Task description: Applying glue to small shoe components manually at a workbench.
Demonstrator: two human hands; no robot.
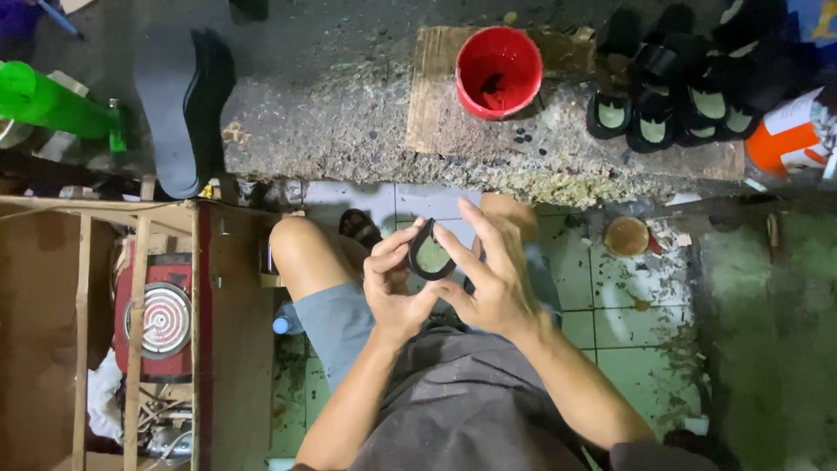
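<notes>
Both hands hold one small piece (431, 254) between them, above my lap: a rounded black shoe part with a pale green inner face. My left hand (394, 288) pinches its left rim with thumb and fingers. My right hand (490, 277) presses the right side, its fingers spread and stretched upward. A row of several like black pieces with pale green faces (671, 113) lies on the rough bench top at the upper right, beyond both hands' reach.
A red bucket (499, 71) stands on cardboard on the stained bench (349, 122). Dark shoe soles (181, 105) lie on its left end, by a green bottle (52, 105). A red electric hotplate (159, 318) sits in a wooden frame at left. Tiled floor below.
</notes>
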